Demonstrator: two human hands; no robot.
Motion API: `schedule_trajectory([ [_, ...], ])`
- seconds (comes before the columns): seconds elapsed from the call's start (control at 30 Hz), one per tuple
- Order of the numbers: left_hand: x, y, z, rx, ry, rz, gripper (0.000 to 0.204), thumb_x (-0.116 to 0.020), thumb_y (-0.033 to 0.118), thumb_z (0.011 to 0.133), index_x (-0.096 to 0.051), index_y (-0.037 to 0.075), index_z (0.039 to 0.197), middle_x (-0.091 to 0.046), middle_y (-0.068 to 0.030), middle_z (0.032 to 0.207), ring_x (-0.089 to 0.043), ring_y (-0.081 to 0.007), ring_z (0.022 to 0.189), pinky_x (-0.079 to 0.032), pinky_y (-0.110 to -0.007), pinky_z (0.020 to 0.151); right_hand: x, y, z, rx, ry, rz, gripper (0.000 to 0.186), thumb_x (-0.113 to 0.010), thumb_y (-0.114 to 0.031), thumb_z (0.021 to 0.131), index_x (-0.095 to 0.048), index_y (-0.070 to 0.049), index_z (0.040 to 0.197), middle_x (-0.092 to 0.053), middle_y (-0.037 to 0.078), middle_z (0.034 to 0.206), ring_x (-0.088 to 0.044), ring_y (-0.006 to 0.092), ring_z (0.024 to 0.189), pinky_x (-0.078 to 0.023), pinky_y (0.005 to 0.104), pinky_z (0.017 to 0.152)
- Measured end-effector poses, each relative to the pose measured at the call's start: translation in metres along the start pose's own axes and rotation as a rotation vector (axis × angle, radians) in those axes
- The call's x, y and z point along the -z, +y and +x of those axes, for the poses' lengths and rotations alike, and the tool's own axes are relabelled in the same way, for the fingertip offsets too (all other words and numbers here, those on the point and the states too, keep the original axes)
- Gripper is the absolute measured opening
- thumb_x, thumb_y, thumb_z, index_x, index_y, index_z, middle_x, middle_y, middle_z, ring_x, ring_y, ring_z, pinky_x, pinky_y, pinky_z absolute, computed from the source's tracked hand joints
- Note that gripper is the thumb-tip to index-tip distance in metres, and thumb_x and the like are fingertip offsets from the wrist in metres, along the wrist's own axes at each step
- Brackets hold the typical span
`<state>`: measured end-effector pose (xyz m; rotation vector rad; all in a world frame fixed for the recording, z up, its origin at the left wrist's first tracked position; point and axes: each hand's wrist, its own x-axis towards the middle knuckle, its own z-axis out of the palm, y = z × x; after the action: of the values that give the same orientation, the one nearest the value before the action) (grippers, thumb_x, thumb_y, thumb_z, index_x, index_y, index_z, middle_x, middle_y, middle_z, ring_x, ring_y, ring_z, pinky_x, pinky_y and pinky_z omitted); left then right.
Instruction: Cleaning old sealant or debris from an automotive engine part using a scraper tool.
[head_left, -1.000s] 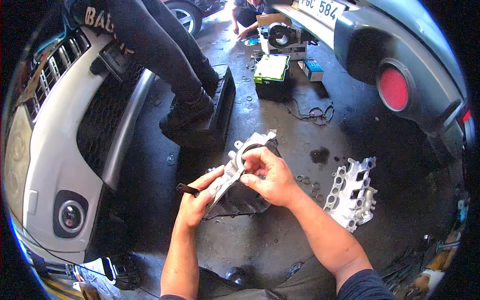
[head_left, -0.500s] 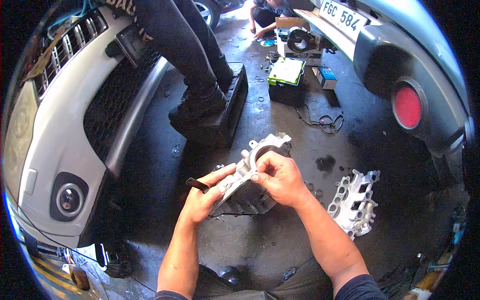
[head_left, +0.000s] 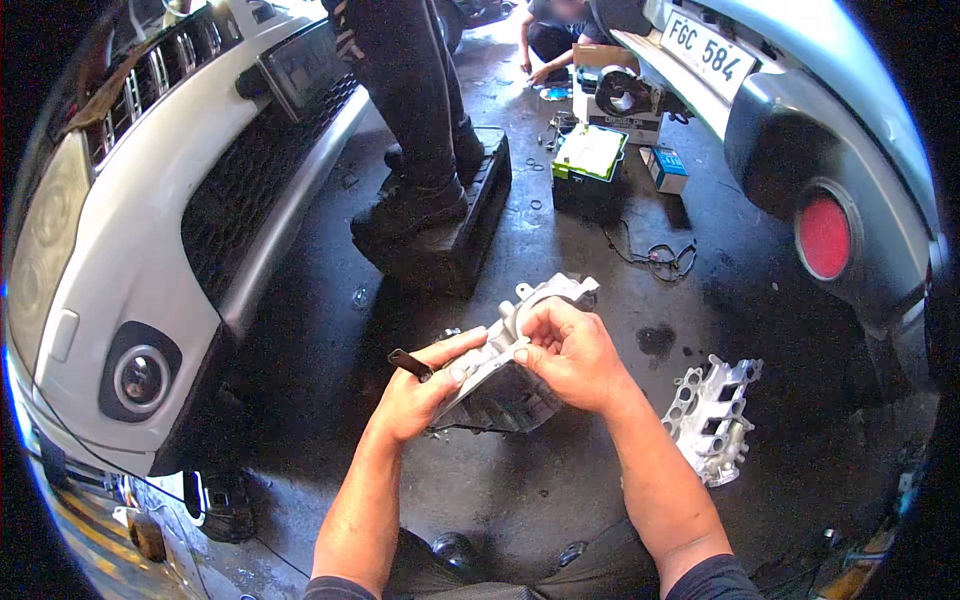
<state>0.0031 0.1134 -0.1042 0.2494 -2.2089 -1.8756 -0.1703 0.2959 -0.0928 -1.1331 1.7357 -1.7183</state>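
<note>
My left hand (head_left: pixel 420 395) grips the lower left side of a silver metal casting (head_left: pixel 563 292), its thumb along the edge. A dark, narrow tool (head_left: pixel 408 362) sticks up from that hand. My right hand (head_left: pixel 570 360) is closed at the casting's upper part, thumb and bent fingers pinching the rim of a curved opening; anything small between the fingertips is hidden. Beneath the casting is a dark, ribbed part (head_left: pixel 505 405); I cannot tell whether it is attached. Right of my right forearm a silver part with a row of ports (head_left: pixel 722 405) lies on the floor.
Car bumpers flank me, white (head_left: pixel 130 290) left, grey (head_left: pixel 880 230) right. A person's legs (head_left: pixel 400 80) stand on a black block (head_left: pixel 470 240). Ahead are a black case with yellow top (head_left: pixel 590 150), a blue box (head_left: pixel 665 170), a cable (head_left: pixel 660 260) and another crouching person (head_left: pixel 550 50).
The surroundings and the casting have shifted rightward in view, the casting also slightly downward. My right fingers have stayed at the opening, moving slightly along with it.
</note>
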Motion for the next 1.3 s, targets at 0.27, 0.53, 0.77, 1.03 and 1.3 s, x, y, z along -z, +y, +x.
schedule_trajectory([
  [0.27,0.0,0.002,-0.001,0.033,0.008,0.02,0.062,-0.059,0.011,0.08,-0.063,0.002,0.141,-0.062,-0.015,0.146,-0.054,-0.0268,0.139,-0.037,-0.039,0.119,0.0,-0.01,0.0,0.012,0.006,-0.196,0.021,-0.081,-0.006,0.083,-0.062,-0.001,0.092,-0.067,0.004,0.078,-0.061,0.008,0.068,-0.052,0.0283,0.062],
  [0.53,0.002,0.006,-0.003,0.011,0.008,0.074,0.061,-0.058,0.011,0.081,-0.063,0.003,0.141,-0.06,-0.0157,0.148,-0.053,-0.0274,0.141,-0.036,-0.039,0.12,-0.005,-0.015,0.0,-0.02,0.017,-0.173,0.019,-0.08,-0.007,0.083,-0.063,-0.003,0.09,-0.063,-0.003,0.077,-0.053,0.0023,0.066,-0.046,0.0219,0.061],
  [0.77,0.004,0.005,-0.004,0.0,-0.007,0.065,0.061,-0.059,0.013,0.081,-0.064,0.004,0.141,-0.06,-0.0163,0.148,-0.052,-0.0286,0.141,-0.035,-0.04,0.12,-0.011,-0.016,-0.001,-0.036,0.064,-0.096,0.021,-0.082,-0.01,0.082,-0.062,-0.003,0.086,-0.063,-0.003,0.075,-0.054,0.0037,0.067,-0.046,0.024,0.06],
  [1.03,0.004,0.006,-0.004,-0.022,-0.008,0.064,0.062,-0.058,0.012,0.08,-0.064,0.005,0.141,-0.06,-0.0158,0.148,-0.052,-0.0285,0.141,-0.035,-0.04,0.121,-0.013,-0.016,-0.002,-0.049,0.083,-0.107,0.022,-0.083,-0.011,0.081,-0.063,-0.002,0.086,-0.063,-0.001,0.073,-0.056,0.0043,0.068,-0.047,0.0246,0.061],
  [1.3,0.003,0.005,-0.004,0.018,-0.004,-0.007,0.063,-0.059,0.012,0.079,-0.064,0.006,0.142,-0.06,-0.0154,0.148,-0.052,-0.0281,0.141,-0.035,-0.04,0.12,-0.013,-0.017,-0.003,-0.005,0.088,-0.207,0.022,-0.083,-0.01,0.082,-0.063,-0.003,0.089,-0.064,-0.001,0.073,-0.056,0.0044,0.065,-0.048,0.0247,0.06],
])
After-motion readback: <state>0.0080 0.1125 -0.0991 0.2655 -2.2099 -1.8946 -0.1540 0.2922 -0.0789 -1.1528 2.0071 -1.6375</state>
